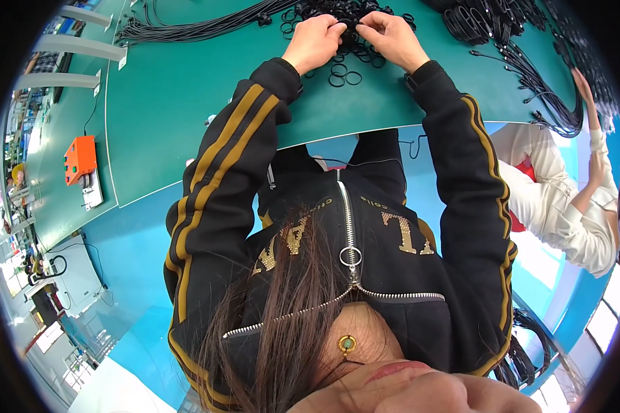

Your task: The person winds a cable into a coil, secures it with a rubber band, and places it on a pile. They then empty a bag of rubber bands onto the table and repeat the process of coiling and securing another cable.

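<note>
At the left of the frame we see an orange box [80, 160] with green buttons on the green desk [179, 124]. Toward the upper left, a long bundle of black cables [193, 27] lies stretched out, with no hand on it. At top centre is our left hand [316, 43], its thumb and fingertips brought together at the edge of a heap of black rings [355, 51]. The heap sits between and around both hands, with a few rings lying apart just below it. Our right hand [393, 41] faces the left one, thumb and finger nearly meeting; we cannot tell whether either pinches a ring, as everything there is small and dark. As for progress, we judge that much is left: most rings look loose, and we can make out none that is clearly finished. At the upper right, coiled cables [465, 24] are gathered beside a fan of loose cables [554, 110], so some are bundled and others spread. At the far right, a co-worker [565, 206] in white reaches toward the desk.
</note>
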{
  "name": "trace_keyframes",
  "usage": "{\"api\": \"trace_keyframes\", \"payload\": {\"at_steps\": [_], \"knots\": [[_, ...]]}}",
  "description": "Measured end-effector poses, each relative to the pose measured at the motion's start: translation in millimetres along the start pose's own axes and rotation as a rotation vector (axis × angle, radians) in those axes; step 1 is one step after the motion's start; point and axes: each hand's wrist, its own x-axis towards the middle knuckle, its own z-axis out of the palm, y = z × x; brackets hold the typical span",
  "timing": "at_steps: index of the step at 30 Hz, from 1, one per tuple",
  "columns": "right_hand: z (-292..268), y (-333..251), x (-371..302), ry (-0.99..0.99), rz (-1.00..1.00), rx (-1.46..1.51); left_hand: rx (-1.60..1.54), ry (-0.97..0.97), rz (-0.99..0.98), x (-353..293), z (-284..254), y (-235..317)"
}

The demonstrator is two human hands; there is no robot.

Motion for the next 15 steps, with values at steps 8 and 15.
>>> {"api": "trace_keyframes", "payload": {"at_steps": [8, 15], "knots": [[-7, 0, -3, 0.042, -0.029, -0.215, 0.038, -0.111, -0.233, -2, -10, 6], [10, -12, -7, 0.008, -0.199, 0.032, -0.095, -0.091, -0.132, -6, -5, 3]]}}
